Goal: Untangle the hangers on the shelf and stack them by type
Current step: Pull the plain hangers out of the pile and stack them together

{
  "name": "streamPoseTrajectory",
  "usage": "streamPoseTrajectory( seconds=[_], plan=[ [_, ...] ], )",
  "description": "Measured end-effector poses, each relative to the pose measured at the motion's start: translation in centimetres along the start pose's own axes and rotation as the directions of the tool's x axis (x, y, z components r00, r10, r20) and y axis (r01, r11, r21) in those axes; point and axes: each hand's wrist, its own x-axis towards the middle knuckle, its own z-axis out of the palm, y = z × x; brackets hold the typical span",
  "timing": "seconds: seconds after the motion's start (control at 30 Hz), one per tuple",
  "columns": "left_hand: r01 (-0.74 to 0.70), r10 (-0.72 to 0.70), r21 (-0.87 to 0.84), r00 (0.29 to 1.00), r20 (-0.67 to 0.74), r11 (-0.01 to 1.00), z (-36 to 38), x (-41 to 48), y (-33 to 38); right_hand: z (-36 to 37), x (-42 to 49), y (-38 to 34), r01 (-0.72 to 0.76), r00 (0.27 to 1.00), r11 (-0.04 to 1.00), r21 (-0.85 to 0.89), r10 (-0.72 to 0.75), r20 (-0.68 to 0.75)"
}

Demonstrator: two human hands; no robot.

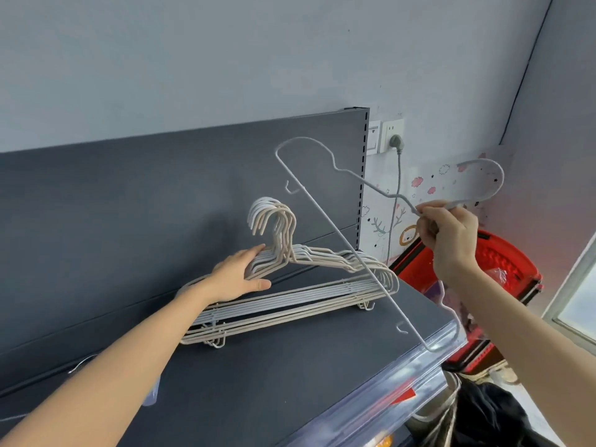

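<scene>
My right hand (451,240) is pinched around the neck of a white hanger (348,243), thumb and fingers clenched just below where the hook curls away toward three o'clock, and the frame hangs tilted in the air over the right end of the shelf (290,382), its long bar running from eleven o'clock down to five o'clock, crossing in front of the pile's right end; whether it touches there I cannot tell. My left hand (240,274) lies open and flat, fingers spread and released, pressing on the hanger stack (290,298) at about nine o'clock from the lifted one; the stack rests on the shelf against the dark back panel (161,204), hooks standing up together, beige and white frames mixed in one pile. I judge these to be thin coated wire: very light, stiff enough to keep shape but springy, and the small notches and clips on the bars look likely to snag on neighbours, so the neck seems the surest place to hold, with the other hand steadying the pile. The coating looks smooth, so a firm pinch suits it. A plugged-in wall socket (392,135) sits at twelve o'clock and a red basket (503,256) at three o'clock. I can read no brand, label or writing anywhere; the shelf's front strip shows only a blurred red mark
</scene>
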Motion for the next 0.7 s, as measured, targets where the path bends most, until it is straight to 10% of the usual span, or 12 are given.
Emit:
streamPoseTrajectory(
  seconds=[0.2, 0.33, 0.47, 0.7],
  plan=[
    [-0.025, 0.025, -0.02, 1.0, 0.0, 0.999, 0.2, 0.5, -0.4, 0.5, 0.5, -0.4, -0.047, 0.96, 0.996, -0.082, 0.068, 0.272],
    [-0.108, 0.114, -0.15, 0.993, 0.031, 0.983, -0.9, 0.2, -0.4, 2.1, -0.1, -0.1, -0.021, 0.724, 0.931, -0.363, 0.265, 0.637],
    [0.025, -0.02, -0.112, 0.999, 0.049, 0.993, -1.3, 0.2, -1.9, 5.2, -1.7, 2.7, 0.175, 0.621, 0.781, -0.599, 0.385, 0.683],
    [0.032, -0.036, -0.126, 0.999, -0.024, 0.991, 0.1, -1.2, -0.6, 11.1, -4.3, 7.3, 0.553, 0.599, 0.652, -0.519, 0.122, 0.791]
  ],
)
